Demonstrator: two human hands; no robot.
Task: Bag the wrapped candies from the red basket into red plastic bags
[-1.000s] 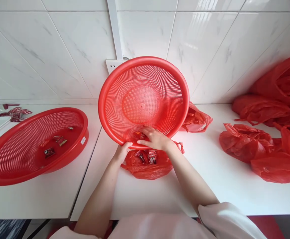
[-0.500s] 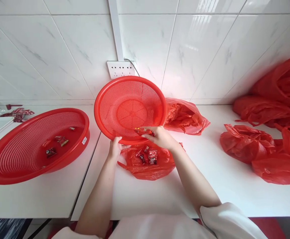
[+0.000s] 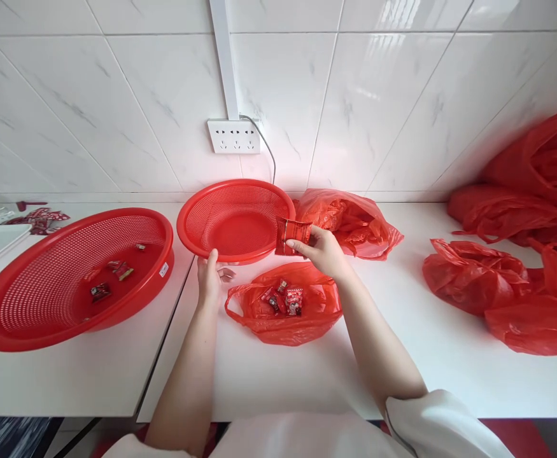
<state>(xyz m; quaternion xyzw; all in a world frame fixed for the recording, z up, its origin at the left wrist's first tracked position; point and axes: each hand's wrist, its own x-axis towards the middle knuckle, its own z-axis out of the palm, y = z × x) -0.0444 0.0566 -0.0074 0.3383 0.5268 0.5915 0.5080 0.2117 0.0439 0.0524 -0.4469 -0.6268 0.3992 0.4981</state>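
Note:
A round red plastic mesh basket (image 3: 242, 232) rests low against the wall side of the white table. At its near rim, my left hand (image 3: 210, 277) has the thumb over the edge and a finger beneath it, the other fingers loosely curled. My right hand (image 3: 323, 251) pinches a red wrapped snack packet (image 3: 290, 236) upright beside the basket's right rim. Below, a red plastic bag (image 3: 282, 331) lies opened on the table, with several small red snack packets (image 3: 294, 300) inside it.
To the left, a larger red basket (image 3: 8, 286) leans tilted and holds several small packets. Behind my right hand lies a crumpled red bag (image 3: 354, 219). Tied red bags (image 3: 531, 305) sit at the right. A power socket (image 3: 234, 137) is on the tiled wall.
The middle basket has come down from a steep tilt to nearly flat. My right hand has drawn the packet out past its right rim. My left hand has shifted slightly left.

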